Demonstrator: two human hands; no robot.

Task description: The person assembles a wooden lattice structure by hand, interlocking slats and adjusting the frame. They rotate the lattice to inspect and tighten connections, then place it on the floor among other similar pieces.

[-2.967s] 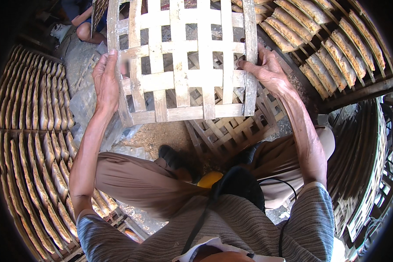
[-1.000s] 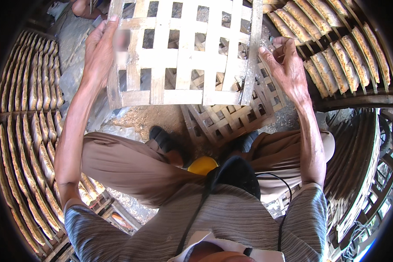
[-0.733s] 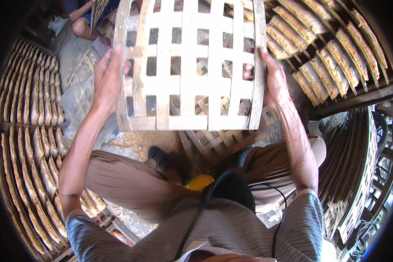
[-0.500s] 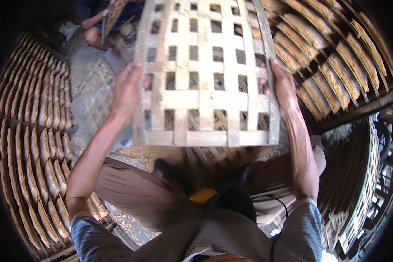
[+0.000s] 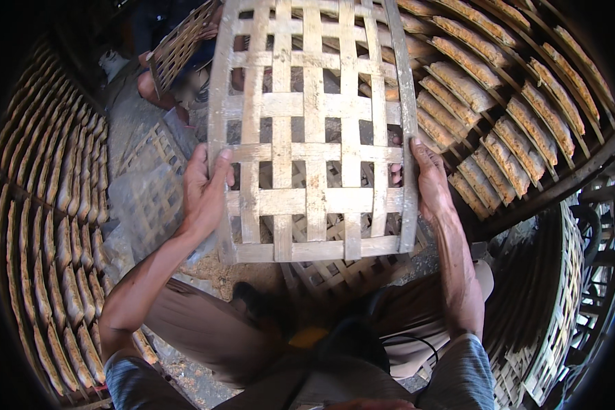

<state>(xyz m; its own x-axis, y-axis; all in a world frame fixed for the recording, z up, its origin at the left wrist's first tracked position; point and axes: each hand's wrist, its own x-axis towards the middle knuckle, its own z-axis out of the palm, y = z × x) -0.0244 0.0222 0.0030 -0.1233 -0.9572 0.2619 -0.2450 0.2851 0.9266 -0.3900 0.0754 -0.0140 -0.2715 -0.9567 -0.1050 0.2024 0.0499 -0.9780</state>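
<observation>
Both my hands hold up a woven bamboo tray (image 5: 313, 143), a flat open lattice of pale slats in a frame, raised in front of me. My left hand (image 5: 205, 195) grips its left frame bar, thumb on the near face. On the opposite bar my right hand (image 5: 430, 176) is closed, with fingertips showing through the gaps. No load shows on the lattice face turned to me. Below its lower edge, another woven lattice (image 5: 348, 272) lies on the floor between my legs.
Racks of slabs with orange-brown crumbly edges stand at left (image 5: 61, 273) and upper right (image 5: 506, 150). Stacked bamboo trays (image 5: 560, 294) lean at right. Clear plastic sheeting (image 5: 143, 205) lies on the floor. Beyond it, another person's arm (image 5: 156, 92) is beside a second woven tray (image 5: 181, 48).
The held tray has come lower in view and slightly left, with both hands still on its sides. At upper left, the other person's tray has turned, showing more of its lattice.
</observation>
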